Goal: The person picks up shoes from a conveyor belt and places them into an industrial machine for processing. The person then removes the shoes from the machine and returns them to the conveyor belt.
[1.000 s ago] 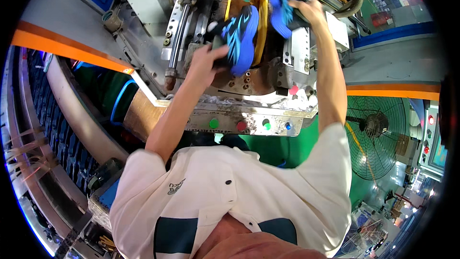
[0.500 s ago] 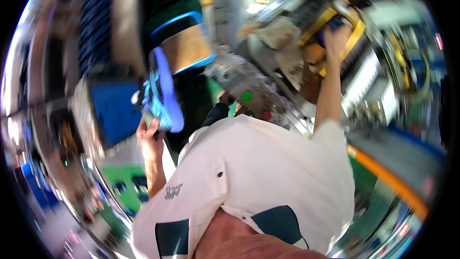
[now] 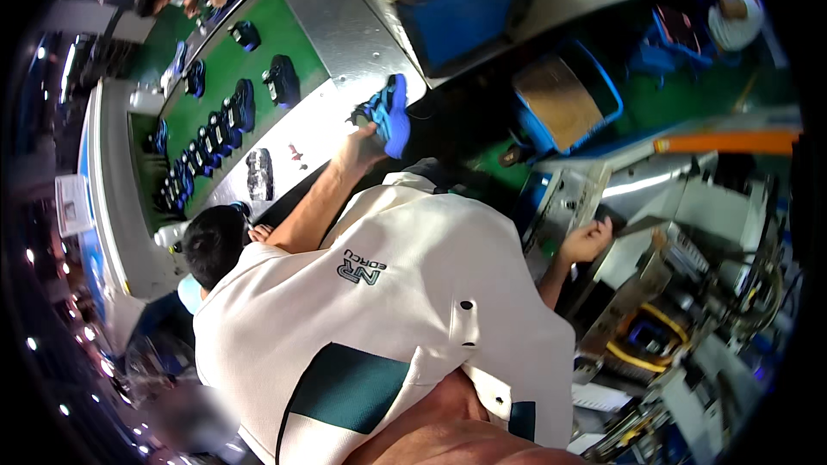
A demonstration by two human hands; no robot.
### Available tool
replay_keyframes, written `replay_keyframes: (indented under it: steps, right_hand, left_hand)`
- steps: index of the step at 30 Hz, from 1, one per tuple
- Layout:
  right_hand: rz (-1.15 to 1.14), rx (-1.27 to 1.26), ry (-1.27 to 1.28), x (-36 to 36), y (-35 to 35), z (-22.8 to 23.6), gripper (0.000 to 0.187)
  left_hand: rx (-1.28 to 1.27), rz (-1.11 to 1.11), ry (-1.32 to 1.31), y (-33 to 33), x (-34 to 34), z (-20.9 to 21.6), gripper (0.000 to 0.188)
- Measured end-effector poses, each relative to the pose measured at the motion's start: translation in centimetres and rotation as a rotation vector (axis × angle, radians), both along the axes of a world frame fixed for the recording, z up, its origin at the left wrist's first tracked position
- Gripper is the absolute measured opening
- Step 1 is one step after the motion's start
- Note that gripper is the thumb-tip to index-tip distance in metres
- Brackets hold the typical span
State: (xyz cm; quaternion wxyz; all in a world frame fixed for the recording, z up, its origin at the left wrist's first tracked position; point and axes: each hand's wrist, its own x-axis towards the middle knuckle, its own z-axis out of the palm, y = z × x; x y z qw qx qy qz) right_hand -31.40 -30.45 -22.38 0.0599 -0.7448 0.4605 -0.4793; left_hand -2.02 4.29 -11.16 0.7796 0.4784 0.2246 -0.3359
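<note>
The left hand (image 3: 358, 153) is closed on a blue shoe (image 3: 396, 125), with the fingers at the side of its dark upper. The shoe extends beyond these fingers, ahead and a little to the right of the hand, and its blue sole faces right. It is near the corner of the desk (image 3: 336, 26), on which several dark shoes (image 3: 244, 105) stand. The right hand (image 3: 587, 241), near the machine (image 3: 624, 301), has fingers loosely bent, not clamped together
</note>
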Motion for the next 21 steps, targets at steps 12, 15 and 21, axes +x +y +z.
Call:
replay_keyframes:
  steps: [12,15,21]
  right_hand:
    - [0.870,0.160,-0.263,32.8,-1.7,31.8,0.013]
    - [0.998,-0.128,-0.063,44.6,2.9,39.2,0.011]
    - [1.298,-0.436,0.262,67.3,10.7,47.0,0.036]
  left_hand:
    - [0.712,0.386,-0.251,15.7,26.8,-17.4,0.048]
    - [1.232,0.210,-0.463,18.4,28.1,-21.7,0.063]
    - [1.451,0.191,-0.506,15.5,29.3,-21.9,0.074]
